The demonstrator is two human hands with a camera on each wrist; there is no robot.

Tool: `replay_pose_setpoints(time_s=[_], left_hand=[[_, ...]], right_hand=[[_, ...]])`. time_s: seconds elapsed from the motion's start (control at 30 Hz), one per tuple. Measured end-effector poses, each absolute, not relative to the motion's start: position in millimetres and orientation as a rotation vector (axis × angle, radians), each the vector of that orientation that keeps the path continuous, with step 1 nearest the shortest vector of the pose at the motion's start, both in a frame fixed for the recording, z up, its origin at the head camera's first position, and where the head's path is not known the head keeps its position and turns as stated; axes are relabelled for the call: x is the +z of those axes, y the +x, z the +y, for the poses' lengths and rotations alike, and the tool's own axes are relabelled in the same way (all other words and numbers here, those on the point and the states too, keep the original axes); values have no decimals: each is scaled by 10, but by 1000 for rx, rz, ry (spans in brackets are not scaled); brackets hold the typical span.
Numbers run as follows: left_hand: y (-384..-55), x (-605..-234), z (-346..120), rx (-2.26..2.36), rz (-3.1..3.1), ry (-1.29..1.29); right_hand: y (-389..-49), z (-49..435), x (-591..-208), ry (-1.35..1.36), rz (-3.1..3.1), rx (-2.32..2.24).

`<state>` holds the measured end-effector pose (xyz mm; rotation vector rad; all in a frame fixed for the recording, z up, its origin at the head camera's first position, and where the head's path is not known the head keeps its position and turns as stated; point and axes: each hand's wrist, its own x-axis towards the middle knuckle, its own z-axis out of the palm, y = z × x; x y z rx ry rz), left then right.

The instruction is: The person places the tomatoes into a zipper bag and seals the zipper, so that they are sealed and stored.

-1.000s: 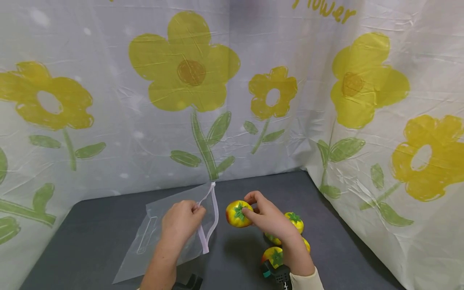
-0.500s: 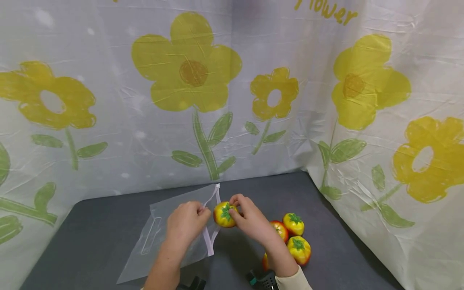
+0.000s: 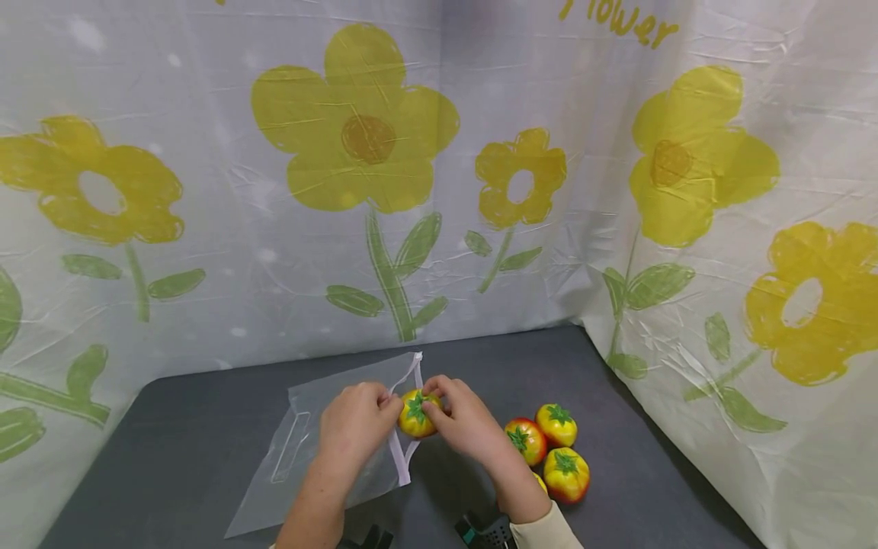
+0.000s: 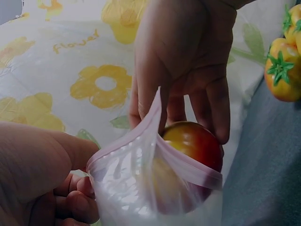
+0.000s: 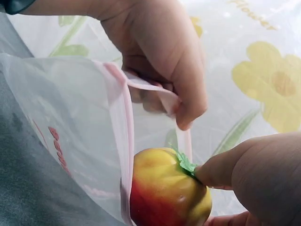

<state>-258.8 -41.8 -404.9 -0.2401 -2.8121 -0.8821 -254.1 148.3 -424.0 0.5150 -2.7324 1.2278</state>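
Note:
A clear zip bag (image 3: 277, 450) with a pinkish-white seal lies slanted on the dark table, its mouth held apart toward the right. My left hand (image 3: 358, 423) pinches one lip of that mouth between thumb and curled fingers. In my right hand (image 3: 468, 423) is a yellow-and-red toy tomato (image 3: 414, 415) with a green star-shaped leaf top, gripped by thumb and fingers. The tomato is right at the opening. Seen from the left wrist, the seal strip (image 4: 188, 169) crosses in front of the tomato and its lower part shows through the film. Red lettering (image 5: 59, 148) marks the bag.
Several more toy tomatoes (image 3: 565, 473) sit clustered on the dark table (image 3: 645, 480) to the right, one partly behind my right forearm. A white curtain (image 3: 288, 252) with yellow flowers stands along the table's back and right edges.
My right hand has carried the tomato leftward from beside the cluster to the bag's mouth. My left hand and the bag have shifted slightly right. More of the clustered tomatoes now show.

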Motion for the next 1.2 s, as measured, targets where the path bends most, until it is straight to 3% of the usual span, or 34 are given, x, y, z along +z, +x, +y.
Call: replay_pose_setpoints(time_s=[0.9, 1.2], left_hand=[[-2586, -4060, -391, -849, -2824, -231], [-2591, -4061, -383, -843, -2820, -233]], right_hand=[[-2644, 1475, -4420, 560, -2883, 1054], [-2631, 1628, -4311, 557, -2872, 1076]])
